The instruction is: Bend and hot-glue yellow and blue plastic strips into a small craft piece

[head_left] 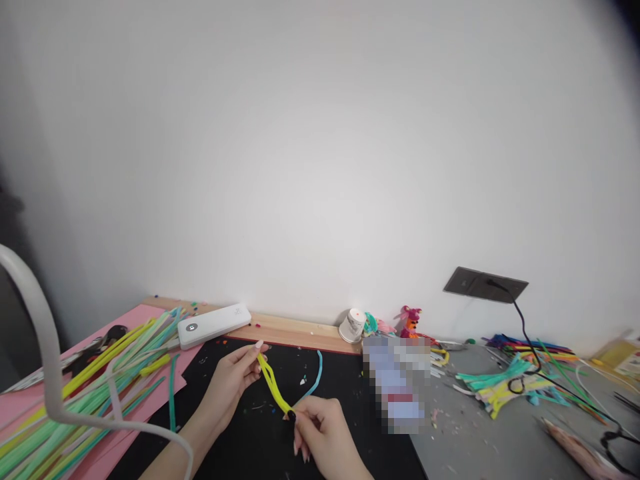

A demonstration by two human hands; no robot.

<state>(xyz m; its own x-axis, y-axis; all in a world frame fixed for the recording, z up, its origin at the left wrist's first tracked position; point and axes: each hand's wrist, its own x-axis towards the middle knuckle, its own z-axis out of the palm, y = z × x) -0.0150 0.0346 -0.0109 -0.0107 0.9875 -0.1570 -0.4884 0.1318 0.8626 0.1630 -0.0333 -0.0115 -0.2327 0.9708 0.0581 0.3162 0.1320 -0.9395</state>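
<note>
Yellow pipe cleaners (274, 387), bent into a narrow loop, stretch between my two hands above the black mat (240, 440). My left hand (235, 377) pinches their upper end between thumb and fingers. At the lower end, my right hand (323, 430) is closed on them, with a small black bit (291, 415) at its fingertips. A curved blue pipe cleaner (318, 375) rises from behind my right hand; whether it is held or lies on the mat, I cannot tell.
Many pipe cleaners (90, 407) lie on pink sheets at left, beside a white power bank (215, 325). A white cup (353, 325), a pink-and-orange figure (410, 321) and a blurred phone-like object (397, 387) are right of centre. A black cable (524, 333) hangs from the socket plate (480, 284).
</note>
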